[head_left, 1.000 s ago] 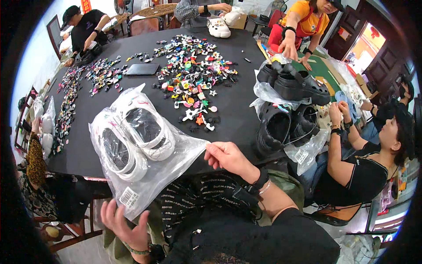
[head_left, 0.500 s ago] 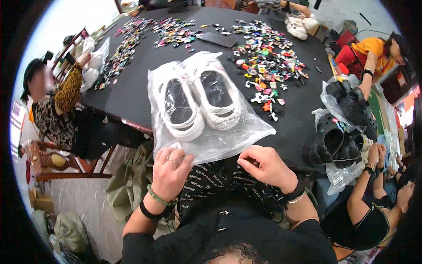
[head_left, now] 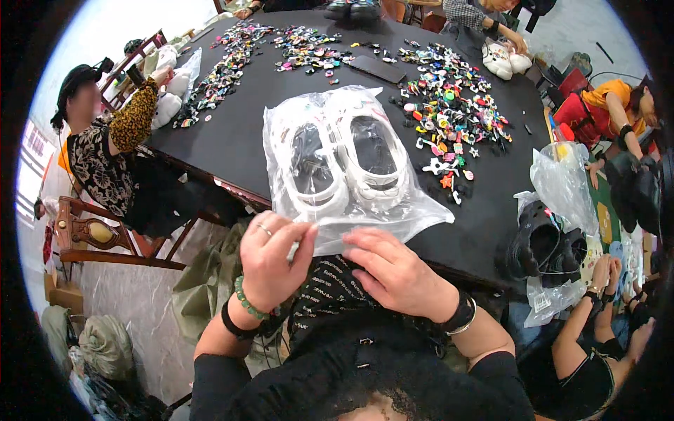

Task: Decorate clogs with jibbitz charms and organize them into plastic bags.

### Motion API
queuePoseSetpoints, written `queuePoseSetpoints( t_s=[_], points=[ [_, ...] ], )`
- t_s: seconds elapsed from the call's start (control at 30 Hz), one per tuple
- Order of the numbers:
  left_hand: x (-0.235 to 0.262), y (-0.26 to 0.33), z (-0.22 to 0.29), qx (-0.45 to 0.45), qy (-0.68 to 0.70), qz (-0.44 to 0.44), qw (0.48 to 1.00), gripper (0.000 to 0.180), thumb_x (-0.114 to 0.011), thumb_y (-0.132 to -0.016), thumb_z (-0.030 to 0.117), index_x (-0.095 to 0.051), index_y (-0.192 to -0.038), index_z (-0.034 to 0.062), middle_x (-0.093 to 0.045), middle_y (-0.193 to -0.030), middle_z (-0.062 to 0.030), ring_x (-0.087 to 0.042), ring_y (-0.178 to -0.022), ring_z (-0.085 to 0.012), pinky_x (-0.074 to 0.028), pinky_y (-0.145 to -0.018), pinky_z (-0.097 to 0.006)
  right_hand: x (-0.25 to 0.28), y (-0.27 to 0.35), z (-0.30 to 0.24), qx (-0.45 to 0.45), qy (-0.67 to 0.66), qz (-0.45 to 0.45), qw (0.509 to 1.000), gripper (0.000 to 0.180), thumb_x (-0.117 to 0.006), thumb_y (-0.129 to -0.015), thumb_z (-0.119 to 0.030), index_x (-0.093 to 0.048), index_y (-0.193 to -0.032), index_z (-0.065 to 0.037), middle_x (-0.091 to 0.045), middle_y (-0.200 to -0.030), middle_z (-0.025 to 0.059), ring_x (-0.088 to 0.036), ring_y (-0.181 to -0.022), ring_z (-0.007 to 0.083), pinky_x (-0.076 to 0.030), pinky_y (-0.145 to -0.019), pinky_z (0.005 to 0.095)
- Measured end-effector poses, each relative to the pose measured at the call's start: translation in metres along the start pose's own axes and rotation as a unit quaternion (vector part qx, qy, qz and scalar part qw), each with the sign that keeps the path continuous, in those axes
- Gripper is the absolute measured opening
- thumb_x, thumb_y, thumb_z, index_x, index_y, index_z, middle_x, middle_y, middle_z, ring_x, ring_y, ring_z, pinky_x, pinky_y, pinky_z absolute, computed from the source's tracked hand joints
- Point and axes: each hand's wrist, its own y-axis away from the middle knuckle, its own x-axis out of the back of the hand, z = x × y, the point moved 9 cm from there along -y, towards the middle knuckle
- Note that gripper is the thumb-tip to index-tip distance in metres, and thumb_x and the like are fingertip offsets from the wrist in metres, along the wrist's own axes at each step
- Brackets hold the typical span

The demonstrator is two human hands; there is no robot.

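A pair of white clogs point(head_left: 384, 184) lies side by side inside a clear plastic bag point(head_left: 430, 214) at the table's near edge. Straps and dark insoles show through the film. My left hand point(head_left: 274, 263) is closed at the near left edge of the bag, thumb and fingers pinching the film. A small pale bit shows at its fingertips, too small to name. My right hand point(head_left: 400, 274) rests its outstretched fingertips on the bag's near edge, its thumb apart below them.
Heaps of small colourful shoe charms point(head_left: 453, 105) cover the far table point(head_left: 232, 151), with a dark flat phone-like slab point(head_left: 378, 69) between them. Black clogs point(head_left: 537, 242) in plastic stand at the right. Co-workers sit around; one person point(head_left: 105, 140) is at the left.
My right hand has moved left onto the bag's edge and its fingers have stretched out. My left hand has risen slightly with the film. At right, a person has lifted black clogs away.
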Motion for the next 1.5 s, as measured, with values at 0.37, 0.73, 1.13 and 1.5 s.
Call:
queuePoseSetpoints(
  t_s=[0.37, 0.73, 1.13, 1.5],
  points=[
    [0.013, -0.036, 0.031, -0.137, -0.058, 0.052, 0.987, 0.019, -0.076, -0.074, 0.002, -0.068, -0.092, 0.0019, -0.061, -0.076, -0.0061, -0.060, -0.066, -0.0238, -0.048, -0.062, -0.036, -0.017, -0.060, 0.080, -0.123, 0.356, -0.087, 0.922, 0.064, -0.070, -0.081, -0.037, -0.051, -0.139, -0.018, -0.060, -0.108, 0.0201, -0.055, -0.104, 0.0374, -0.040, -0.094, 0.0501],
    [0.011, -0.031, -0.013, 0.053, 0.063, -0.045, 0.996, 0.011, -0.067, -0.081, 0.005, -0.069, -0.089, -0.0013, -0.064, -0.083, -0.0143, -0.062, -0.076, -0.0291, -0.050, -0.071, -0.035, -0.027, -0.072, 0.100, -0.063, 0.147, -0.020, 0.987, 0.034, -0.046, -0.098, -0.030, -0.064, -0.113, -0.005, -0.063, -0.106, 0.0263, -0.063, -0.099, 0.0421, -0.049, -0.087, 0.0508],
    [-0.006, -0.007, -0.127, 0.226, 0.161, 0.003, 0.961, 0.026, -0.052, -0.102, 0.017, -0.067, -0.094, -0.0031, -0.061, -0.081, -0.0013, -0.054, -0.071, -0.0076, -0.044, -0.066, -0.023, -0.024, -0.068, 0.077, -0.029, 0.226, -0.002, 0.974, 0.028, -0.054, -0.089, -0.017, -0.060, -0.116, -0.010, -0.058, -0.099, 0.0218, -0.064, -0.093, 0.0373, -0.054, -0.075, 0.0473],
    [-0.014, 0.025, -0.138, 0.302, 0.221, -0.002, 0.927, 0.037, -0.049, -0.103, 0.019, -0.049, -0.135, 0.0004, -0.054, -0.129, -0.0104, -0.051, -0.119, -0.0187, -0.040, -0.100, -0.032, 0.025, -0.002, 0.029, -0.004, 0.315, -0.105, 0.943, 0.057, -0.059, -0.086, -0.014, -0.043, -0.140, -0.008, -0.047, -0.136, 0.0256, -0.056, -0.111, 0.0408, -0.045, -0.098, 0.0493]
  ],
)
